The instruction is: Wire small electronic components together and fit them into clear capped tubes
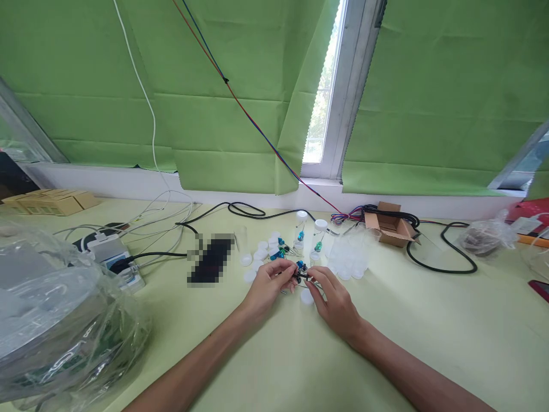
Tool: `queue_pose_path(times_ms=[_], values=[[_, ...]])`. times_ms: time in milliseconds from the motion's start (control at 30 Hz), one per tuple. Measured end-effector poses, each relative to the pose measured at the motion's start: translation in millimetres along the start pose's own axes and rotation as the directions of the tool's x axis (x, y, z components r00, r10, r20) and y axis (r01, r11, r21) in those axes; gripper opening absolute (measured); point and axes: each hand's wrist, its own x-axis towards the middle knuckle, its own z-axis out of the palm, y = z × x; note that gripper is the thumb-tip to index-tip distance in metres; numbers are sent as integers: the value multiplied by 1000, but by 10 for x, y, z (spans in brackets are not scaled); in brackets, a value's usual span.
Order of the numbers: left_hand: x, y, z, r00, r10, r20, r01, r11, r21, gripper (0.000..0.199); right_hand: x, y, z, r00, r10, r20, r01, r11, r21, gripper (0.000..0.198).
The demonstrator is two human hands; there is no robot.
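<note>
My left hand (266,281) and my right hand (337,298) meet over the middle of the table. Fingertips of both are pinched on a small black part (302,275), whose exact kind is too small to tell. A blue piece (301,265) shows just above it, between the hands. Under the fingers lies a white cap (306,297). Beyond my hands, two clear capped vials (320,225) hold small pieces with thin wires, one blue (301,235) and one green (318,246). Loose blue-green pieces (278,254) lie beside several white caps (260,254).
Clear empty vials (349,258) are bunched right of my hands, before an open cardboard box (389,228) and black cable (450,271). Leftward are a pixelated dark patch (211,260), a power strip (128,274) and a large plastic bag (72,326). Green blinds (240,131) hang behind.
</note>
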Motion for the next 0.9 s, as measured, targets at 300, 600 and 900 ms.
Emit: queue_pose_path(times_ms=[300, 600, 900], values=[[-8, -20, -1, 1000, 0, 20, 1, 1000, -31, 28, 1, -5, 3, 1000, 0, -26, -1, 1000, -10, 33], [-8, -33, -5, 1000, 9, 22, -8, 1000, -25, 25, -14, 18, 10, 999, 35, -20, -34, 999, 33, 31], [-24, -30, 20, 1000, 26, -4, -26, 1000, 0, 28, -6, 6, 6, 999, 39, -34, -38, 998, 44, 29]])
